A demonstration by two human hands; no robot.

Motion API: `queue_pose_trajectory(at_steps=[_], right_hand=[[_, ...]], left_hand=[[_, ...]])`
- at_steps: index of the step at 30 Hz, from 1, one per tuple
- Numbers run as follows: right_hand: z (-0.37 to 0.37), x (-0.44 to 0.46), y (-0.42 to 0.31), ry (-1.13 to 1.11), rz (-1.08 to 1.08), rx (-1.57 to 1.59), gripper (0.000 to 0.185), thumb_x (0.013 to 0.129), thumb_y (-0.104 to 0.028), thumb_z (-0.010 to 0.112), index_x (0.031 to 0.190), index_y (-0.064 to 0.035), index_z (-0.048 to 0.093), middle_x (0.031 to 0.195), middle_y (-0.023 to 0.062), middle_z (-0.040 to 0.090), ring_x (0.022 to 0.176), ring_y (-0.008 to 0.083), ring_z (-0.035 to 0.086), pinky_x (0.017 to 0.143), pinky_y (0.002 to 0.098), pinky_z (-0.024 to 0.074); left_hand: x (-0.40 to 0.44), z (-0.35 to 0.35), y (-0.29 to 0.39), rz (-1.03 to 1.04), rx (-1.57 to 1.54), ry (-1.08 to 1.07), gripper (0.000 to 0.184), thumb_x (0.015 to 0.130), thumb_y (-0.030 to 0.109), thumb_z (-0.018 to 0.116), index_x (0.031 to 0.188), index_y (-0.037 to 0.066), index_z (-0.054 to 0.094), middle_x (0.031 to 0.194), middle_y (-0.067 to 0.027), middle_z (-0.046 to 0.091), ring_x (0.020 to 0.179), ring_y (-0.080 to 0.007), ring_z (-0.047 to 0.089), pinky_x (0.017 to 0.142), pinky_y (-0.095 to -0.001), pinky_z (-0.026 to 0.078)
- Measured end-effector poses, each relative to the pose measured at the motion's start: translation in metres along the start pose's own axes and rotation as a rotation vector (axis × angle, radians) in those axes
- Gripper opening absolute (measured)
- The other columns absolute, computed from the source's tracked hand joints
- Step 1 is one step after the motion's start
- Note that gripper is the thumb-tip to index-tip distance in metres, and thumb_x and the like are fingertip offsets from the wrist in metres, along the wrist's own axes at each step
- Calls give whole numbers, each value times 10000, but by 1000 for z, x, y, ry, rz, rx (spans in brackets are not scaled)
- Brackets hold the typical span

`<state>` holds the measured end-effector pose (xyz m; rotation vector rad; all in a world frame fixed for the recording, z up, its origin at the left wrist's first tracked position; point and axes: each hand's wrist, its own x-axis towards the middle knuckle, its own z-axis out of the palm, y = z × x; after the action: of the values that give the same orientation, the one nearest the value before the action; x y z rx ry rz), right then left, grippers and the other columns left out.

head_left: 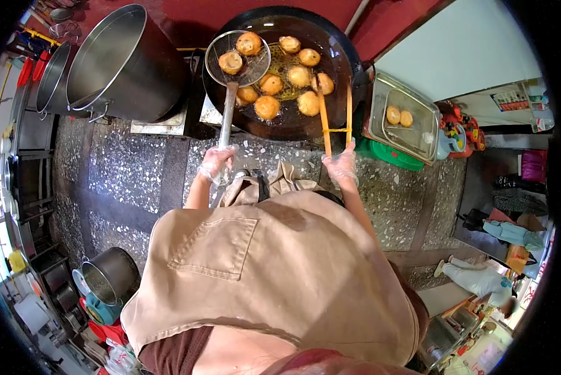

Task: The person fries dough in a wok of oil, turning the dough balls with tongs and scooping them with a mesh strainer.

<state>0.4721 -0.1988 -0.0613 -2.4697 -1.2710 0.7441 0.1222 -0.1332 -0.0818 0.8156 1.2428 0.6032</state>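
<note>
My left hand [216, 161], in a clear plastic glove, is closed around the handle of a wire-mesh skimmer [246, 74]. Two golden fried balls [248, 44] rest in its basket, over the left side of a large black wok [213, 103]. My right hand [341, 165], also gloved, grips a pair of long wooden tongs [324, 119] with a crosspiece. The tongs' arms are spread apart; one overlaps a fried ball [308, 104] or its neighbour, and I cannot tell if they touch. Several more fried balls float in the dark, bubbling oil.
Right of the wok, a metal tray [411, 142] holds two fried balls, above a green basin [395, 156]. Tall metal pots [130, 69] stand on the left. Another pot [111, 275] sits on the speckled floor [124, 169]. A person in white [477, 279] is at the far right.
</note>
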Motion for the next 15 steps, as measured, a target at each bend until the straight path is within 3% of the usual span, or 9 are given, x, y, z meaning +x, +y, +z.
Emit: queue_pose_trajectory(at_steps=[5,9,11,13,15], right_hand=[[-19,10,-33,154,-220,9,965,635,-295,728,1377,-30,171,1126,255,468,999,398,497,859,429,422],[-35,39,-82,151,-487,-233,943,651,-321,729,1378,-59,189,1100,179,500,954,354,523,821,423,427],[-26,68,-95,249,-616,-421,922,644,-316,731,1383,-105,220,1096,159,519,886,323,552,746,415,450],[-24,88,-109,309,-740,-527,890,659,-314,715,1379,-110,233,1074,136,521,887,306,550,732,408,449],[-20,105,-125,305,-748,-580,857,662,-294,711,1367,-105,261,1061,131,519,883,300,548,737,411,444]], left_hand=[[-3,-5,-3,-12,-44,-9,215,801,214,658,729,18,608,575,-15,540,477,-102,504,433,-246,420],[-10,-13,2,-31,30,-69,208,808,207,655,732,21,602,568,-25,554,469,-97,515,431,-239,417],[-14,-15,3,-21,33,-81,238,811,203,651,650,40,585,537,-7,538,440,-90,499,422,-232,402],[-13,-22,-1,-28,47,-90,224,810,199,652,668,39,582,526,-5,536,430,-88,503,416,-228,399],[-18,-22,5,-57,52,-116,237,812,189,653,643,47,566,547,-20,548,451,-101,515,440,-241,415]])
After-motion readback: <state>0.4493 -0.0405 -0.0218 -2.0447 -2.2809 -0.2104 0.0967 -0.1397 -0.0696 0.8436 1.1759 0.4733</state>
